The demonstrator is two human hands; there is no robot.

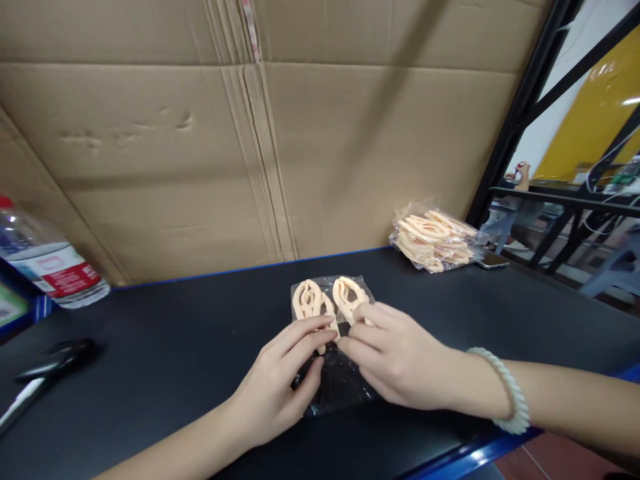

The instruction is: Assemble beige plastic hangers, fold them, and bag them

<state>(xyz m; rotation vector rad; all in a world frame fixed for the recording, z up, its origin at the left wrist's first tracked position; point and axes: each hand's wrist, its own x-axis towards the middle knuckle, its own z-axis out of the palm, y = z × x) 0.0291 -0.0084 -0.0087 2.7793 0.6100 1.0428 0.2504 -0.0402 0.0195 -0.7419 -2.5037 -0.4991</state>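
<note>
A clear plastic bag [336,383] lies on the black table [175,347], with peach-coloured hair clips [327,300] inside its far end. My left hand [280,387] grips the bag's left side, fingers curled over the clips and thumb underneath. My right hand [395,353] pinches the bag's right side, fingertips touching the clips. A pale beaded bracelet [505,390] circles my right wrist.
A stack of bagged peach clips [434,241] sits at the back right beside a phone [493,260]. A water bottle [47,260] lies at the left, a black object [55,360] in front of it. A cardboard wall [250,133] stands behind the table.
</note>
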